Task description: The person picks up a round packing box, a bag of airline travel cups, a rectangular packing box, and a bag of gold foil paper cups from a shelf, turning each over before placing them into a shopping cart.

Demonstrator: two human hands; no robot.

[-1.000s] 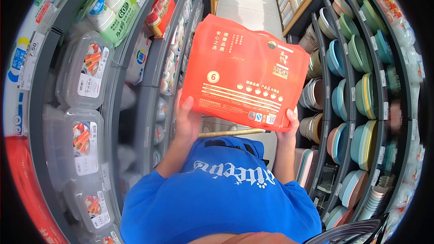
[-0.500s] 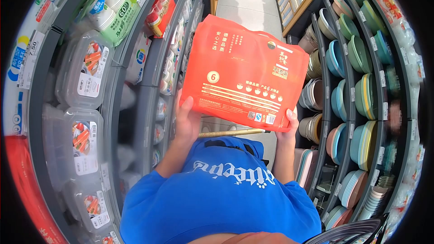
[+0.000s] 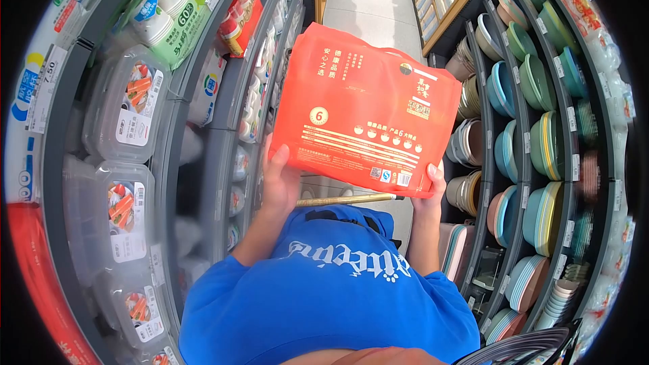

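Note:
A large red plastic package (image 3: 368,111) with white and gold printing is held up in front of me, its printed side facing me and slightly tilted. What it contains does not show. Its lower left corner is gripped by my left hand (image 3: 280,179), thumb on the front and the other fingers mostly out of sight behind. At the lower right corner my right hand (image 3: 434,186) closes on the package the same way.
Shelves on the left carry clear plastic food boxes (image 3: 126,209) and packs of paper cups (image 3: 162,20). Stacked colourful basins (image 3: 544,142) fill the right shelves. A gold-coloured rod (image 3: 348,199) crosses below the package. The tiled aisle floor (image 3: 368,7) runs ahead.

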